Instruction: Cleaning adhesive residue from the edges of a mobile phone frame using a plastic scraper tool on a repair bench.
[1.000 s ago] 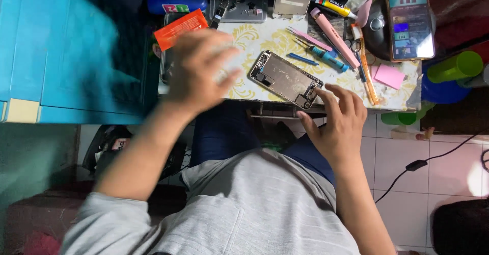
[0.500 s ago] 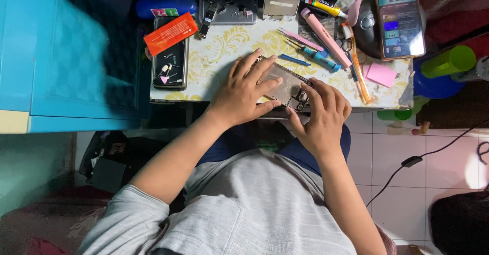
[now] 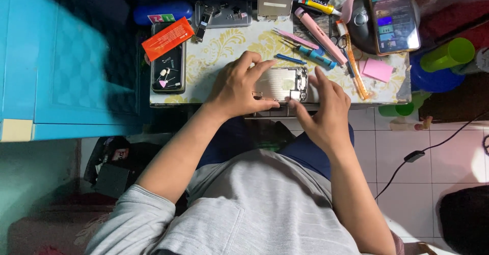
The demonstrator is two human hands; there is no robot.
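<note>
An opened phone body (image 3: pixel 282 83), silver inside, lies flat near the front edge of a small patterned table (image 3: pixel 224 49). My left hand (image 3: pixel 238 88) grips its left end, thumb along the near side and fingers over the top. My right hand (image 3: pixel 323 112) rests at the phone's right end, thumb and forefinger pinching at a small part by its lower right corner. Whether that part is loose or fixed is hidden by my fingers.
Blue and pink tools (image 3: pixel 310 54) lie behind the phone. A black phone (image 3: pixel 168 69) with small parts on it and an orange card (image 3: pixel 167 37) sit left. A lit phone (image 3: pixel 393 15) leans at the right, near pink notes (image 3: pixel 378 69). A blue cabinet (image 3: pixel 61 61) stands left.
The phone body has been turned from a slant to lie level with the table edge. My left hand came down from above it onto its left end; my right hand shifted to the right end.
</note>
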